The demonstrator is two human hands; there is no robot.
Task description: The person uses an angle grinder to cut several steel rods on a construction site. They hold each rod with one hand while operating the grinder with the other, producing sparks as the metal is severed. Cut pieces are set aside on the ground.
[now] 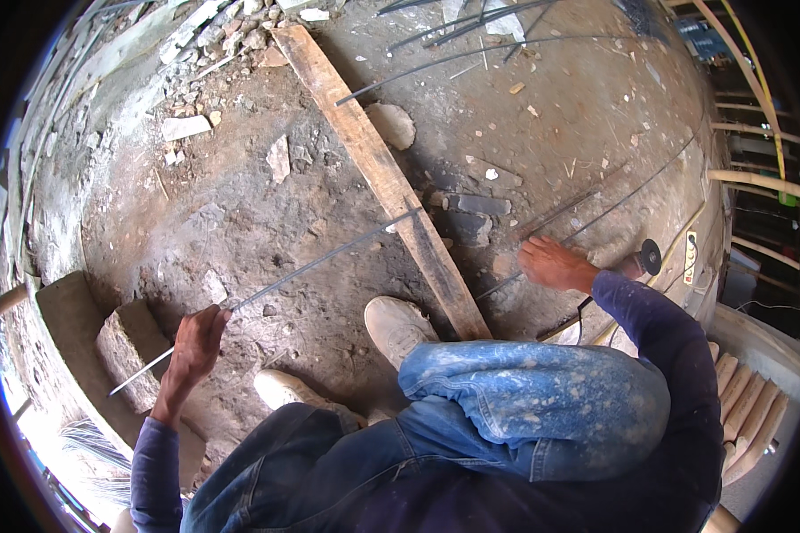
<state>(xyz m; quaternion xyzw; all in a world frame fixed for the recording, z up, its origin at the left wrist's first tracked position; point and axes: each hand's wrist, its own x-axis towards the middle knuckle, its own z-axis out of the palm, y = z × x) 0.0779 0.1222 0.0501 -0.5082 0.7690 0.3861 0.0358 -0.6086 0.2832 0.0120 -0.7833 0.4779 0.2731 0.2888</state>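
My left hand (pixel 200 339) is closed around a thin grey metal rod (pixel 320 258). One end of this rod sticks out past the hand over a concrete block (pixel 120 351); its other end lies on a long wooden plank (pixel 378 173). On the right, my right hand (pixel 549 263) is curled low over the ground, closed on a second long thin rod (pixel 631 193), which shows on both sides of it. The fingertips there are partly hidden. A tool with a round dark disc (pixel 651 257), looking like an angle grinder, lies just beyond my right wrist, its body partly covered by my sleeve.
Several more rods (pixel 471 27) lie at the far side. Rubble (pixel 240 35) is heaped at the far left. A power strip (pixel 690 258) and cables lie at the right, beside bamboo poles (pixel 756 182). My shoes (pixel 398 325) stand near the plank.
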